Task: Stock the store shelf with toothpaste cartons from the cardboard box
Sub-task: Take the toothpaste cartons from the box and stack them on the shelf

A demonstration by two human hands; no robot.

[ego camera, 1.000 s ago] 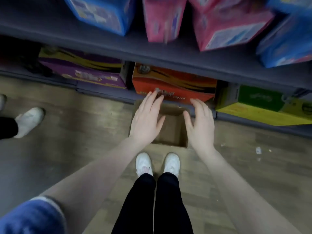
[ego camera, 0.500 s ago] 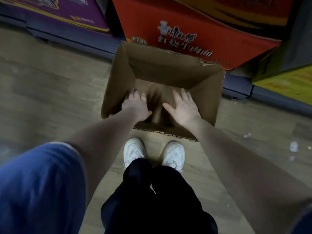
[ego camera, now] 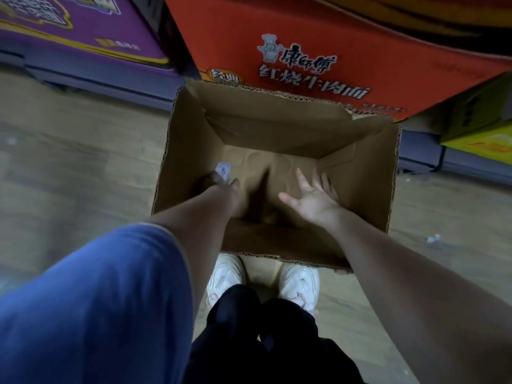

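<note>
An open brown cardboard box [ego camera: 368, 178] stands on the floor right in front of my feet. Both my arms reach down into it. My left hand [ego camera: 221, 187] is low at the box's left inner wall, fingers curled around a small pale carton [ego camera: 224, 171] whose white-blue end shows above the knuckles. My right hand [ego camera: 314, 194] hovers over the box bottom with fingers spread and nothing in it. The rest of the box bottom looks bare brown cardboard; the near corners are hidden by my arms.
A big red noodle case [ego camera: 318, 51] sits on the lowest shelf just behind the box, a purple case [ego camera: 77, 31] to its left, a yellow-green one [ego camera: 482, 126] to its right. Wooden floor [ego camera: 69, 162] lies on both sides. My white shoes [ego camera: 300, 284] touch the box's near edge.
My head has dropped closer to the box. Both hands went from above the box down inside it, and the left hand has closed on a small carton.
</note>
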